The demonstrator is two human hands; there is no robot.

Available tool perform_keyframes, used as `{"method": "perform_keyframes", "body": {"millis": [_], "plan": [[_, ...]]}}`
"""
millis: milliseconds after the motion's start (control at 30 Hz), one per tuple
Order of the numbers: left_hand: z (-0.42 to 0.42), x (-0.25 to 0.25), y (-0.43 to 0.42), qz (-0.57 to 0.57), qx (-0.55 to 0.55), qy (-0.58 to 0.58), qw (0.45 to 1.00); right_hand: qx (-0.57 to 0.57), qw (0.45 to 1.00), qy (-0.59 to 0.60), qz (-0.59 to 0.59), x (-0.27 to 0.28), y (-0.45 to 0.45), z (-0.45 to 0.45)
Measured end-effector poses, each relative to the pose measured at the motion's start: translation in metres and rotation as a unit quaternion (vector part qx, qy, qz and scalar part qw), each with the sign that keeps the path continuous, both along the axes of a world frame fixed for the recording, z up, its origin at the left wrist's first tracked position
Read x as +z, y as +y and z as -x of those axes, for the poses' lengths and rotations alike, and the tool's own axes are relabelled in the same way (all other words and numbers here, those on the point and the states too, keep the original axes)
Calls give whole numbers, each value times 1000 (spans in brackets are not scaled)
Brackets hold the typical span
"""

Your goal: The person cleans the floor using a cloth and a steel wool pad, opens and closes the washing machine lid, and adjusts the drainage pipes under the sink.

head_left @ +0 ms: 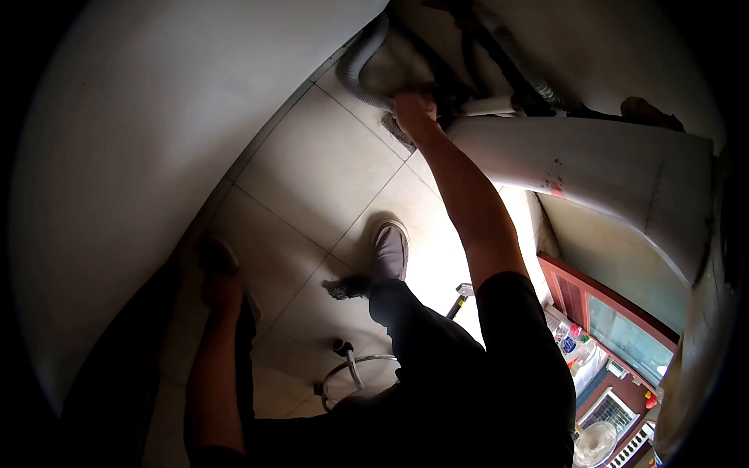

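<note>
My right hand (416,111) reaches down to the floor, its fingers closed at the lower end of a grey corrugated drain hose (357,69). Just beneath it is a floor drain opening (399,132), partly covered by the hand. The hose bends up from there along the wall side. My left hand (222,287) hangs low in deep shadow beside my left shoe (218,253). Its fingers are too dark to make out.
A large white panel (156,117) fills the left. Dark hoses and a white pipe (490,106) run behind a white ceramic-looking pedestal (577,152). A wheeled stool base (351,366) and a dark brush-like thing (347,287) are near my right shoe (390,248) on the tiles.
</note>
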State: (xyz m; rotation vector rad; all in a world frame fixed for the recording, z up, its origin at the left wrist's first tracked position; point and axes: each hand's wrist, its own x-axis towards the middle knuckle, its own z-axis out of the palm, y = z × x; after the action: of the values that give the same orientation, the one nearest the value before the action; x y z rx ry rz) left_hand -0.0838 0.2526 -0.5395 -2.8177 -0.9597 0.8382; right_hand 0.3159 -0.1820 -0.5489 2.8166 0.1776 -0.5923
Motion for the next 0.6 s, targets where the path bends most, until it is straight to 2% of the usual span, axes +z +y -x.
{"method": "perform_keyframes", "body": {"millis": [33, 100, 133, 200, 300, 367, 433, 500, 567, 600], "plan": [[-2, 0, 0, -5, -1, 7, 1000, 0, 1000, 0, -1, 3, 6, -3], [-4, 1, -1, -4, 0, 7, 1000, 48, 991, 116, -35, 14, 15, -6], [-5, 3, -4, -3, 1, 7, 1000, 49, 991, 118, -33, 14, 22, -3], [-7, 11, -6, -5, 0, 9, 1000, 67, 979, 57, -182, 8, 40, 4], [-1, 3, 3, 3, 1, 34, 999, 70, 975, 116, -176, 1, 52, -10], [-4, -1, 8, 17, 2, 42, 999, 79, 973, 112, -184, 8, 50, -22], [-8, -1, 2, 11, 16, 14, 1000, 32, 965, 120, -230, 21, 40, -33], [-11, 0, 3, 13, 15, 35, 999, 41, 967, 102, -229, 49, 26, -38], [-16, 7, 1, 11, 17, 58, 998, 1, 969, 77, -237, 92, 14, -36], [-21, 17, -4, 10, 23, 62, 998, 60, 973, 36, -219, 83, -8, -47]]}}
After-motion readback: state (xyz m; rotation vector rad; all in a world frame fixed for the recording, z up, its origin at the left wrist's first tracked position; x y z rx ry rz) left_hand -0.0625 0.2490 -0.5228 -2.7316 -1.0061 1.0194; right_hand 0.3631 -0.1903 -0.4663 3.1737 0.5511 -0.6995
